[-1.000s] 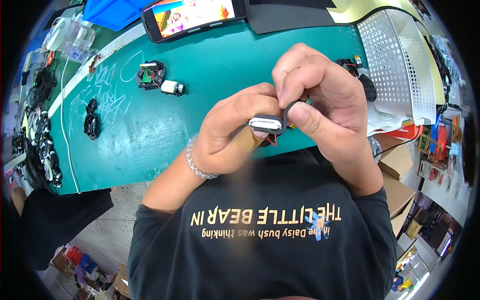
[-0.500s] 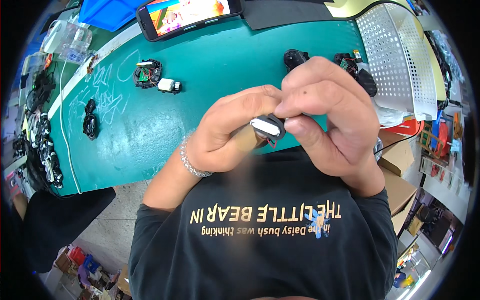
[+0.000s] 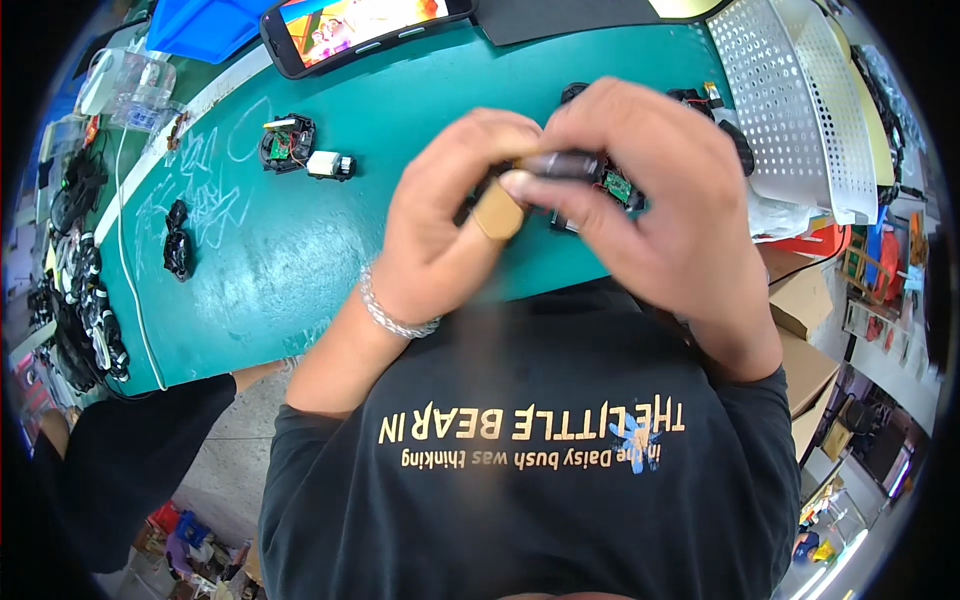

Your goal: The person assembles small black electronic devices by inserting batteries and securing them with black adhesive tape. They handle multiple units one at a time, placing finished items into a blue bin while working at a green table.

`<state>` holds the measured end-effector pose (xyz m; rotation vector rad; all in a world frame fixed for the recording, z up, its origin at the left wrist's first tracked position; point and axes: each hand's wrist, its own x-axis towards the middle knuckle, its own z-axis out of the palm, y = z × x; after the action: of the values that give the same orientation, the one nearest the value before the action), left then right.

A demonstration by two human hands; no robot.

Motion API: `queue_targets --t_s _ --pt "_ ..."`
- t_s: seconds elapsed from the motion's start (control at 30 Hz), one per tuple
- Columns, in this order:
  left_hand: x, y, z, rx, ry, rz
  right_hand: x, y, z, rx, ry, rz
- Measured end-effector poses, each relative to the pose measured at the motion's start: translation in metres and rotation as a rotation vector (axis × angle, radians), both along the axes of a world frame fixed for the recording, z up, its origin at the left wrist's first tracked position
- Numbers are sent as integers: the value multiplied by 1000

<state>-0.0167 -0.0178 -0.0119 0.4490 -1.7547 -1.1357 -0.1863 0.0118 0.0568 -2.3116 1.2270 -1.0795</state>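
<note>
My left hand (image 3: 440,225), with a tan cover on its thumb and a bead bracelet at the wrist, is closed around a black part that its fingers mostly hide. Thumb and fingers of my right hand (image 3: 670,185) pinch a dark elongated piece (image 3: 565,165), smeared by motion. The fingertips of both hands meet there, above the green table. Just below the right fingers shows a green circuit board (image 3: 617,185) in a black housing; whether it lies on the table or is held I cannot tell.
At the left lie an opened black housing with a green board (image 3: 288,145), a small white-and-black motor-like part (image 3: 330,165) and a bundled black cable (image 3: 178,240). A phone (image 3: 350,30) stands at the back. On the right are a perforated white basket (image 3: 790,110) and more black parts (image 3: 738,148).
Both hands have moved up, away from my body. The black part with the pale bar and red wire has turned out of sight; a dark elongated piece shows between the fingers.
</note>
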Motion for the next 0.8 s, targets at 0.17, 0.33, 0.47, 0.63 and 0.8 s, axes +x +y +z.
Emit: queue_targets --t_s 0.17,0.33,0.47,0.63,0.8 --pt "-1 1 2 644 98 8 -13 1 -13 282 -286 -158" --pt "-1 -1 -2 928 354 -115 -14 -8 -50 112 -159 -163" --pt "-2 1 -4 930 390 -71 -14 -5 -44 212 158 -211" --pt "-3 2 -7 691 193 66 -3 -6 -48 136 -26 -306" --pt "-5 7 -6 348 -26 178 7 -19 -55 73 -425 -147"
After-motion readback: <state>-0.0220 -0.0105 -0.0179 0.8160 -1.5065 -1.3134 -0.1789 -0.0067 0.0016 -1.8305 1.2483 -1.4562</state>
